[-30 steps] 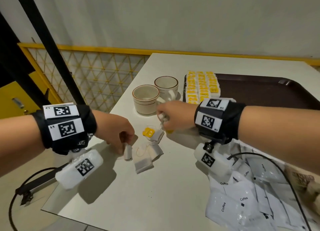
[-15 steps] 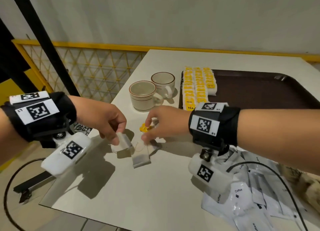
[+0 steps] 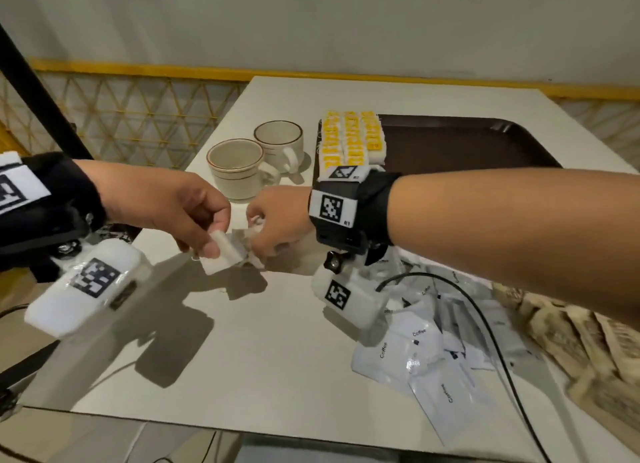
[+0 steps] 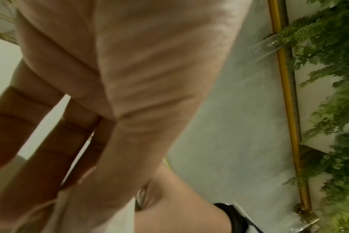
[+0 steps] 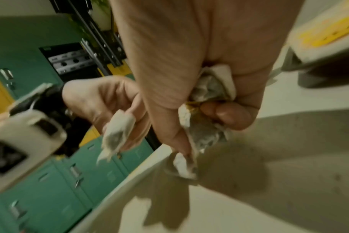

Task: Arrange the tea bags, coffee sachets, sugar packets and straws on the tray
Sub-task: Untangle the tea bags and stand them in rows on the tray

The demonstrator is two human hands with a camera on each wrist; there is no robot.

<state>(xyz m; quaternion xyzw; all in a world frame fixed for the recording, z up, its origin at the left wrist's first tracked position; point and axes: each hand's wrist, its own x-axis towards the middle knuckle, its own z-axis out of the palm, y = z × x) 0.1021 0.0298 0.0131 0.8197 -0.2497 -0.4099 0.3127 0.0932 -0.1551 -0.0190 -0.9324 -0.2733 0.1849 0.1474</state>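
White table (image 3: 277, 341): it carried a dark brown tray (image 3: 467, 143) at the far right, two cups (image 3: 256, 161) left of the tray, and coffee packets (image 3: 426, 355) near the front right.
Left hand (image 3: 173, 209): fingers and thumb curled, pinching one tea bag (image 3: 221, 254) just above the table.
Right hand (image 3: 280, 220): closed in a fist round a bunch of tea bags (image 5: 207, 88), close beside the left hand.
Tea bags on tray (image 3: 349, 140): yellow-tagged rows lay along the tray's left edge.
Brown packets (image 3: 571, 341): heaped at the table's right edge; their print was too blurred to read.
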